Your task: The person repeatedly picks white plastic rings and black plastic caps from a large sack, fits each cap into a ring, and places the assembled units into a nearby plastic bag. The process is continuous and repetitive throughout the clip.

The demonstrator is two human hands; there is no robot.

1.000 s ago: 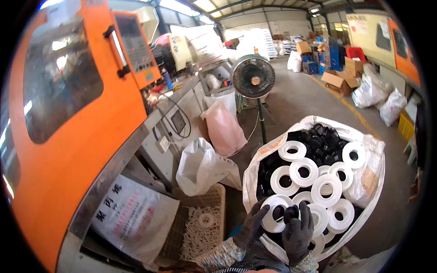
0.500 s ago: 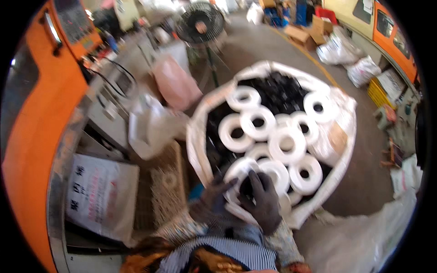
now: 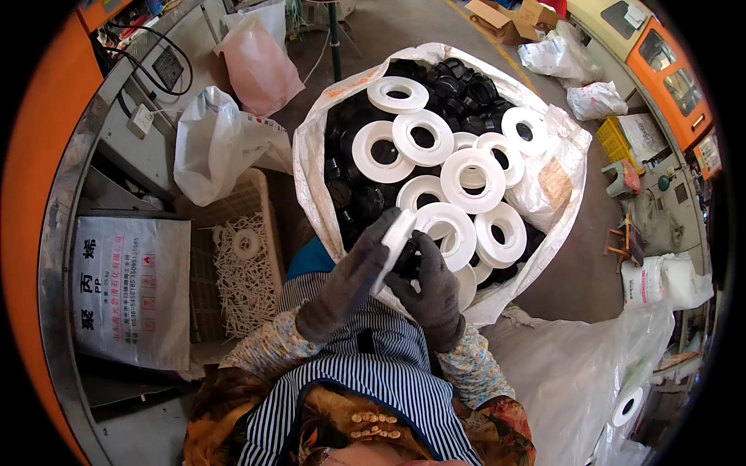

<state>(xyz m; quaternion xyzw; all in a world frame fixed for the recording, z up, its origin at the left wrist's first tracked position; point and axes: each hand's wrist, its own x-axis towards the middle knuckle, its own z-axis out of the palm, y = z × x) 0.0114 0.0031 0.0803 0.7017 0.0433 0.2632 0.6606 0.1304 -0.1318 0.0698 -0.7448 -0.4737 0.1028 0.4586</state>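
In the middle, my left hand (image 3: 346,279), in a grey glove, grips a flat white plastic ring (image 3: 396,242) tilted nearly on edge. Close to its right face is my gloved right hand (image 3: 430,291), its fingers curled together. Something dark shows at those fingertips, but I cannot make out whether it is held. Just beyond both hands stands a large white woven sack (image 3: 311,167) with its mouth rolled open. Black plastic caps (image 3: 466,89) fill it, and several white rings like the held one, such as this ring (image 3: 472,180), lie overlapping on top.
Left of me, a plastic crate (image 3: 270,225) holds thin white sprues, beside a printed sack (image 3: 132,291). White (image 3: 206,147) and pink (image 3: 260,66) bags stand beyond. Clear plastic sheeting (image 3: 567,373) spreads at near right. Orange machines (image 3: 672,70) flank the aisle.
The view has tipped downward. The white ring in my left hand has come up from lying flatter over the sack to nearly on edge, and my right hand has drawn to its right side.
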